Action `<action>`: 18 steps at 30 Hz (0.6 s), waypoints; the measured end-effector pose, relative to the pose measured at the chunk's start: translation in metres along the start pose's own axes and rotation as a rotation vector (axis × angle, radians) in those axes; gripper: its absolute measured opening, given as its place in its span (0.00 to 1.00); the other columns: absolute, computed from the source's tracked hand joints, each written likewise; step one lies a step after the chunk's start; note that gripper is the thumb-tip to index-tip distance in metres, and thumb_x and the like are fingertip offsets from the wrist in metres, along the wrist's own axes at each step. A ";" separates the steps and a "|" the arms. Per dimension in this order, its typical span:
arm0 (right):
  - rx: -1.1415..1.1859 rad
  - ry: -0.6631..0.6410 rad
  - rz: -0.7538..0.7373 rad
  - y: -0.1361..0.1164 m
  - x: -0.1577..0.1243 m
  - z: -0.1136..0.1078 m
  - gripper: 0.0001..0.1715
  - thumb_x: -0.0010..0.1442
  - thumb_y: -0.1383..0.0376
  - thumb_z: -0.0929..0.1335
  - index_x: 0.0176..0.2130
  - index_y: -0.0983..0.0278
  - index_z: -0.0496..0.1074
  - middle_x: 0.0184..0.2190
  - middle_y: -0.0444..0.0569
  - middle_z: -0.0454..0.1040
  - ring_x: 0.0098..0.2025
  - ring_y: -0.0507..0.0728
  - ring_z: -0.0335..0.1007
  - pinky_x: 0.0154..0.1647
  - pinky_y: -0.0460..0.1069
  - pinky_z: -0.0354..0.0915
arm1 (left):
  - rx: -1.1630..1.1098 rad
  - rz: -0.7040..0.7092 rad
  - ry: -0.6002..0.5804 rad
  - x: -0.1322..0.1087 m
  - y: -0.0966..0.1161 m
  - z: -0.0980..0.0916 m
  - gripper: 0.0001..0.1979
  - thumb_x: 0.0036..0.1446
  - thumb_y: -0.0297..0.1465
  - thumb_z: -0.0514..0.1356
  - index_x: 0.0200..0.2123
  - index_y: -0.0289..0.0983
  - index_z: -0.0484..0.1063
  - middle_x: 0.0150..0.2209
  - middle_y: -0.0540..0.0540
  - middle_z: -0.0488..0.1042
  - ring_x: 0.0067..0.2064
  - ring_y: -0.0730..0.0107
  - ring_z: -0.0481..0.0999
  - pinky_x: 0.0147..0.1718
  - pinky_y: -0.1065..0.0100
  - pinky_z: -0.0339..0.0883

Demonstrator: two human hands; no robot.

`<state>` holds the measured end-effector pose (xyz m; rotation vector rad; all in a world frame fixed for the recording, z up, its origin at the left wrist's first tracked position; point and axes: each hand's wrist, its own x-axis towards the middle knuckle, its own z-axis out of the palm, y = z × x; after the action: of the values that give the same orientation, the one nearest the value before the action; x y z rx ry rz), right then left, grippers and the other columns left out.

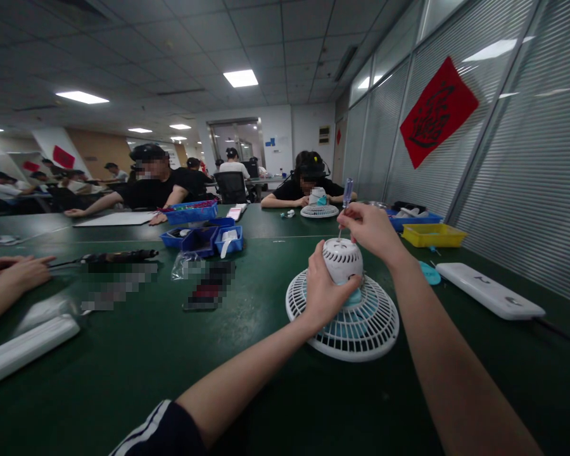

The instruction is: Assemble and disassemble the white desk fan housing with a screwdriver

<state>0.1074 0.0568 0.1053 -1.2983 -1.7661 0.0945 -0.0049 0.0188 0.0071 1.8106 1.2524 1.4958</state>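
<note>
A white fan (pixel 384 323) with blue blades lies grille down on the green table, its rounded motor housing (pixel 341 253) on top. My left hand (pixel 327 291) wraps round the left and near side of the housing. Above it, my right hand (pixel 368 228) pinches a screwdriver (pixel 348 192) with a clear purplish handle. The screwdriver stands nearly upright, its shaft reaching down to the top of the housing. Exactly where the tip sits is too small to tell.
Blue bins (pixel 202 241) and a dark phone (pixel 209 286) lie left of the fan. To the right are a yellow tray (pixel 434 235) and a white power strip (pixel 491 290). Another person's hands (pixel 21 272) rest at far left; a person (pixel 308 177) works opposite.
</note>
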 end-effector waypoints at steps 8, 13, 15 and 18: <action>-0.013 -0.016 0.005 -0.002 -0.001 -0.001 0.07 0.57 0.68 0.65 0.30 0.66 0.73 0.28 0.50 0.77 0.25 0.53 0.70 0.22 0.46 0.62 | -0.003 0.009 0.001 0.000 -0.001 0.001 0.42 0.44 0.34 0.64 0.62 0.38 0.50 0.59 0.37 0.59 0.61 0.53 0.59 0.61 0.53 0.51; -0.016 -0.025 0.020 -0.005 -0.002 -0.002 0.06 0.57 0.69 0.66 0.30 0.67 0.73 0.28 0.50 0.77 0.24 0.52 0.70 0.21 0.45 0.62 | -0.012 0.010 0.005 0.000 -0.002 0.001 0.42 0.44 0.33 0.65 0.61 0.39 0.51 0.59 0.37 0.59 0.61 0.52 0.59 0.60 0.51 0.52; -0.010 -0.018 0.015 -0.004 -0.001 -0.002 0.06 0.57 0.69 0.66 0.30 0.66 0.72 0.27 0.50 0.77 0.24 0.52 0.69 0.21 0.45 0.62 | -0.012 0.007 0.006 0.000 -0.002 0.001 0.42 0.44 0.33 0.65 0.61 0.40 0.51 0.59 0.37 0.59 0.61 0.52 0.59 0.60 0.52 0.52; 0.006 -0.006 0.007 -0.001 0.000 0.000 0.06 0.57 0.68 0.66 0.29 0.66 0.72 0.27 0.50 0.76 0.25 0.52 0.69 0.19 0.45 0.61 | -0.005 0.008 0.005 0.000 -0.001 0.001 0.42 0.44 0.34 0.65 0.62 0.39 0.50 0.59 0.38 0.59 0.61 0.52 0.59 0.60 0.53 0.51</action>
<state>0.1072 0.0560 0.1058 -1.3007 -1.7655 0.1080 -0.0045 0.0194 0.0055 1.8117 1.2445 1.5075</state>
